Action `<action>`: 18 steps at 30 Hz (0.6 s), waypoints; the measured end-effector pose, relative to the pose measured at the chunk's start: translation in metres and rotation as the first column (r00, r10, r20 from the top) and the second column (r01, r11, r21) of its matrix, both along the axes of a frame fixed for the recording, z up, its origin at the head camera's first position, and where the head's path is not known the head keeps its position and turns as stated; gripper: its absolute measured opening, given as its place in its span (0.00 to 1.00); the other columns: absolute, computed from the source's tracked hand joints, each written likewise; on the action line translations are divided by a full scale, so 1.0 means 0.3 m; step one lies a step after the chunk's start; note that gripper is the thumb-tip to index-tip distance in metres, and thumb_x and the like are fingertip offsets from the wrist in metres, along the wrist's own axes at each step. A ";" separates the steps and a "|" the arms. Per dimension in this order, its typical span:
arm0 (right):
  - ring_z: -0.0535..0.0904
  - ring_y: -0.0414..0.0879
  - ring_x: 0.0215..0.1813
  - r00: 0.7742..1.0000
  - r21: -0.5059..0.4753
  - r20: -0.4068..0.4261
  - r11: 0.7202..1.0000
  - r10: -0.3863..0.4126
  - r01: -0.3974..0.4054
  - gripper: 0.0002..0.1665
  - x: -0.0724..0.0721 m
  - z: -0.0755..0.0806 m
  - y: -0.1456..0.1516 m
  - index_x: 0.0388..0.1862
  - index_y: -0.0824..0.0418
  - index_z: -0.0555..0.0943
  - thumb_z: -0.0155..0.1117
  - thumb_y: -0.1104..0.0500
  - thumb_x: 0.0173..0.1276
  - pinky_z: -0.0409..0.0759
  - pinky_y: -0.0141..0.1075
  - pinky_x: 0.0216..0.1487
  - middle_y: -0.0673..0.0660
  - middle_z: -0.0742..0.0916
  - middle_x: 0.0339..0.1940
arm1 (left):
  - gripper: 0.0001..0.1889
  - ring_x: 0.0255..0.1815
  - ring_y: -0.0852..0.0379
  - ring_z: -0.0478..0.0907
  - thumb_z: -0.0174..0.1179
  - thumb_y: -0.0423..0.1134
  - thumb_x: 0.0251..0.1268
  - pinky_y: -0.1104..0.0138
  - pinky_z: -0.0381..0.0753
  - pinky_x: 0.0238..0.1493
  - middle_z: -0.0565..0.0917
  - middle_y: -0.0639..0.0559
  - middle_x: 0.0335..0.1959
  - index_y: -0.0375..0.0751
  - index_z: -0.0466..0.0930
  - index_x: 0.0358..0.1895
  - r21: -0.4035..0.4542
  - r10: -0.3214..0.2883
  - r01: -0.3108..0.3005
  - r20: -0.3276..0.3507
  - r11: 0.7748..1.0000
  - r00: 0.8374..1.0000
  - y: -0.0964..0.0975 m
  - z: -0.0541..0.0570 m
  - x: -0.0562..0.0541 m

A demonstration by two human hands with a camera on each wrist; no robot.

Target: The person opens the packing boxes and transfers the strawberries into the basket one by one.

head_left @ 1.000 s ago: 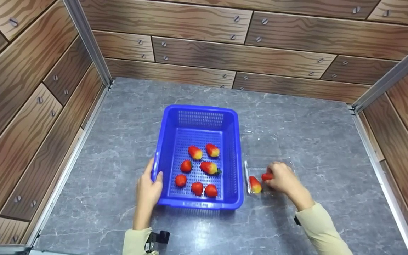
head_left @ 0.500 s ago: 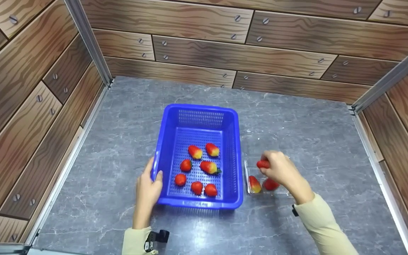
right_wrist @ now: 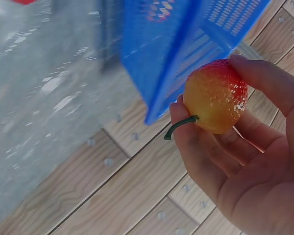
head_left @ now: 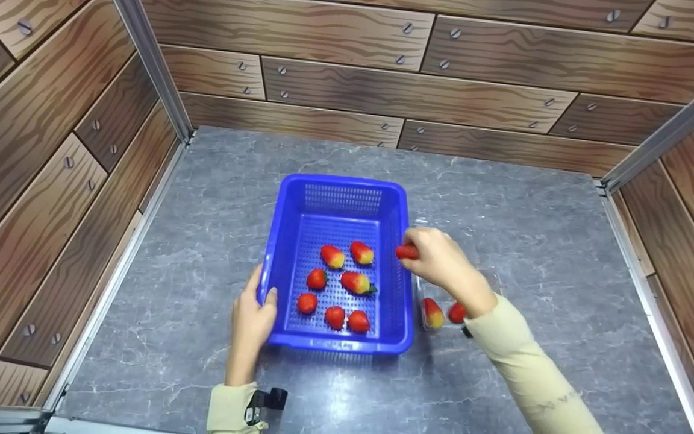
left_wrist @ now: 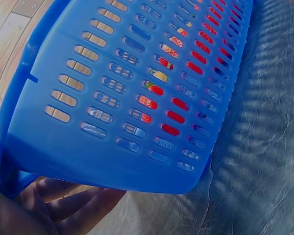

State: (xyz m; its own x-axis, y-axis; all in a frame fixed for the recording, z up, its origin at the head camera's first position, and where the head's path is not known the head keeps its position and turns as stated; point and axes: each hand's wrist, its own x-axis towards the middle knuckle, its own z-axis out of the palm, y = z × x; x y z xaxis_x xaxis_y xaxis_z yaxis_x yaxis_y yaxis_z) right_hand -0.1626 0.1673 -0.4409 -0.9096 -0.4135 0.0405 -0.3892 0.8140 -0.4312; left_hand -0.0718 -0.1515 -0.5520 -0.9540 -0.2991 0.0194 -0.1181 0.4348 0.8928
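My right hand pinches a strawberry at the right rim of a blue basket. In the right wrist view that strawberry is red and yellow with a green stem, between thumb and fingers. My left hand grips the basket's left rim, thumb over the edge; in the left wrist view its fingers curl under the basket wall. Several strawberries lie on the basket floor. Right of it, a clear plastic box, partly hidden by my right arm, holds a strawberry and another red one.
The basket stands on a grey marbled table. Wood-patterned panels wall in the back and both sides, with metal posts at the corners. Each wrist carries a small black device.
My right hand has lifted a strawberry out of the clear box and carried it left and away from me to the basket's rim. The left hand keeps its hold.
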 end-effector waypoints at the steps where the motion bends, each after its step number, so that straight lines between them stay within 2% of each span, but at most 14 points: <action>1: 0.77 0.48 0.30 1.000 0.002 0.000 1.000 0.008 -0.008 0.08 -0.013 0.005 -0.022 0.32 0.61 0.80 0.72 0.63 0.56 0.80 0.43 0.33 0.54 0.81 0.28 | 0.31 0.59 0.32 0.76 0.58 0.31 0.65 0.43 0.71 0.63 0.78 0.31 0.61 0.41 0.67 0.73 -0.002 0.002 -0.002 -0.004 1.000 1.000 -0.001 0.000 0.000; 10: 0.79 0.52 0.34 0.997 0.055 0.026 0.995 0.076 -0.078 0.08 -0.124 0.019 -0.205 0.31 0.62 0.80 0.72 0.64 0.53 0.81 0.46 0.36 0.56 0.83 0.30 | 0.30 0.57 0.32 0.77 0.58 0.31 0.66 0.42 0.73 0.60 0.78 0.31 0.61 0.40 0.67 0.73 -0.031 0.005 -0.005 0.006 1.000 1.000 0.000 -0.007 -0.002; 18: 0.78 0.52 0.34 0.993 0.091 0.085 0.992 0.080 -0.088 0.09 -0.190 -0.020 -0.312 0.33 0.62 0.82 0.73 0.60 0.55 0.80 0.45 0.36 0.56 0.83 0.29 | 0.30 0.57 0.32 0.77 0.59 0.31 0.65 0.42 0.73 0.59 0.79 0.31 0.59 0.41 0.69 0.72 -0.021 0.006 -0.006 -0.011 1.000 1.000 0.002 -0.007 -0.006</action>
State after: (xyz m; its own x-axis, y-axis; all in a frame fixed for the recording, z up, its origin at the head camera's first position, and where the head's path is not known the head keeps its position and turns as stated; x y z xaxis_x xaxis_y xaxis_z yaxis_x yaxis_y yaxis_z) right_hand -0.2197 0.0736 -0.4470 -0.8702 -0.4871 -0.0745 -0.4251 0.8185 -0.3865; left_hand -0.0737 -0.1510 -0.5542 -0.9520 -0.3040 0.0363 -0.1107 0.4524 0.8849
